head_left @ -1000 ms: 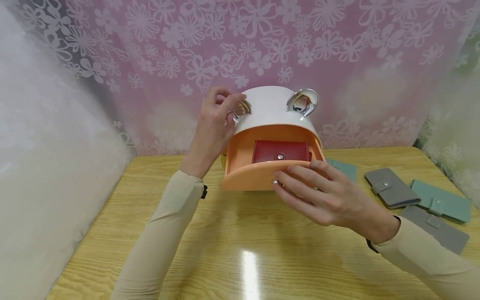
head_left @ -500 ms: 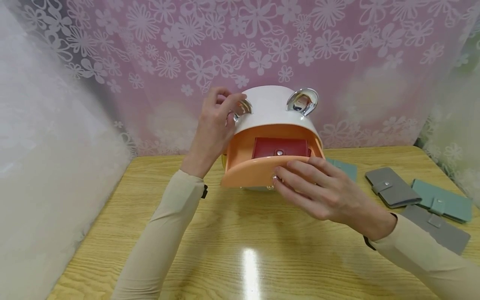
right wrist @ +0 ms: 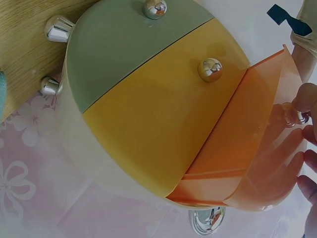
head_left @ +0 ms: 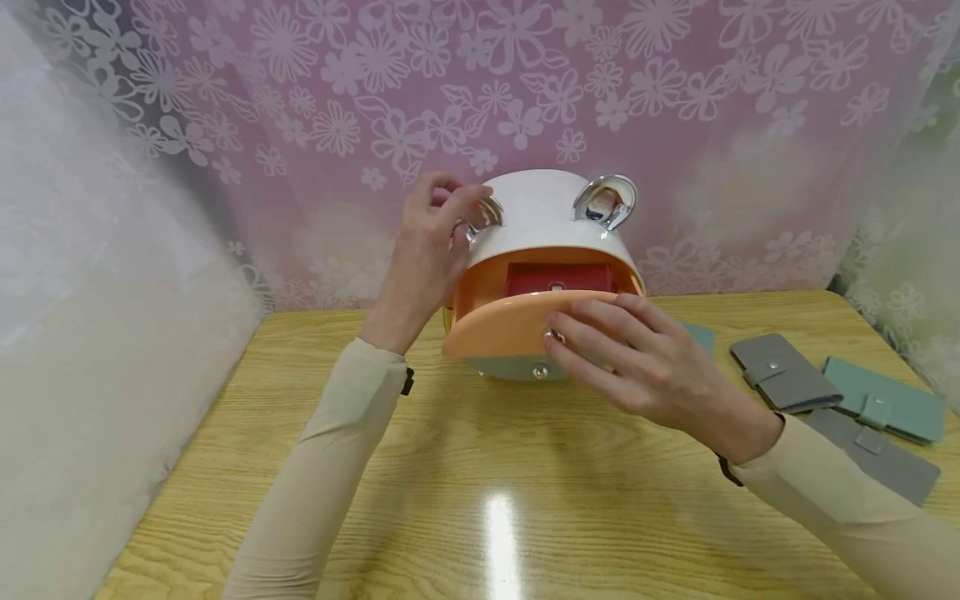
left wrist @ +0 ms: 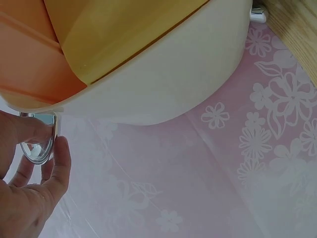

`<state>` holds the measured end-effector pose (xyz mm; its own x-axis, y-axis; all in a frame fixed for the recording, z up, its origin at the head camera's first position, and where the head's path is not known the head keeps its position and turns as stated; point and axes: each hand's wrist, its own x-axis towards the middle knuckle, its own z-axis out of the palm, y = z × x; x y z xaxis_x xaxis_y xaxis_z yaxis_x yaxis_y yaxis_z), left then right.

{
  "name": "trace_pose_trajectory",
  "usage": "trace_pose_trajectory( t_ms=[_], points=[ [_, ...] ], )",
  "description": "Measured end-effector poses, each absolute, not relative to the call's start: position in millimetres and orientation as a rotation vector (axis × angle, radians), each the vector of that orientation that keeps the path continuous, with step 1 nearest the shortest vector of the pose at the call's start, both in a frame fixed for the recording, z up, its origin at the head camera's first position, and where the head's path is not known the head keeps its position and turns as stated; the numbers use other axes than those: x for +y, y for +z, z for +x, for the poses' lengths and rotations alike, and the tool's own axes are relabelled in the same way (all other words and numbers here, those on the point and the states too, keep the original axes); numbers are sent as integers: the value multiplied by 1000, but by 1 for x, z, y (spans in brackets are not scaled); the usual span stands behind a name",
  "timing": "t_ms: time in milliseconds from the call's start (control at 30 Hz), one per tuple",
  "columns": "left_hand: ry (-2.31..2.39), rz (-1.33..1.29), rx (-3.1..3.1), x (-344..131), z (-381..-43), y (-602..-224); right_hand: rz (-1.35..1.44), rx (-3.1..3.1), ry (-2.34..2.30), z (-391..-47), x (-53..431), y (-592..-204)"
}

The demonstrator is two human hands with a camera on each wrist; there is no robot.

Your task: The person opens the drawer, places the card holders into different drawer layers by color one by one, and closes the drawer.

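A white round-topped drawer box (head_left: 536,204) with chrome ears stands at the back of the table. Its orange drawer (head_left: 510,329) is partly pulled out, with a dark red snap wallet (head_left: 525,279) inside, half hidden by the drawer front. My left hand (head_left: 431,254) grips the box's left chrome ear (left wrist: 37,148) between thumb and fingers. My right hand (head_left: 645,362) pinches the orange drawer's chrome knob (right wrist: 300,118), other fingertips against the drawer front. In the right wrist view, the yellow drawer (right wrist: 163,114) and green drawer (right wrist: 129,44) are closed.
Right of the box, grey wallets (head_left: 783,375) and green wallets (head_left: 888,400) lie on the wooden table (head_left: 420,500), some overlapping. Another green wallet (head_left: 697,336) is partly hidden behind the right hand. A pink flowered cloth (head_left: 375,100) hangs close behind the box.
The orange drawer has slid inward with my right hand, covering more of the red wallet and exposing the green drawer below. The left hand keeps its hold on the ear.
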<state>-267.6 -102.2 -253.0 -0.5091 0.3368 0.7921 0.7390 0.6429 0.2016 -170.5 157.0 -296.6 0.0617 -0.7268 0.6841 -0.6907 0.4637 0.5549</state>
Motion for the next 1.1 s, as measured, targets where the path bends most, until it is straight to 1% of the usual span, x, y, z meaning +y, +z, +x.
trace_pose_trajectory(
  t_ms=[1100],
  points=[
    [-663, -848, -2159, -107, -266, -249, 1213, -1687, -25, -186, 155, -295]
  ],
)
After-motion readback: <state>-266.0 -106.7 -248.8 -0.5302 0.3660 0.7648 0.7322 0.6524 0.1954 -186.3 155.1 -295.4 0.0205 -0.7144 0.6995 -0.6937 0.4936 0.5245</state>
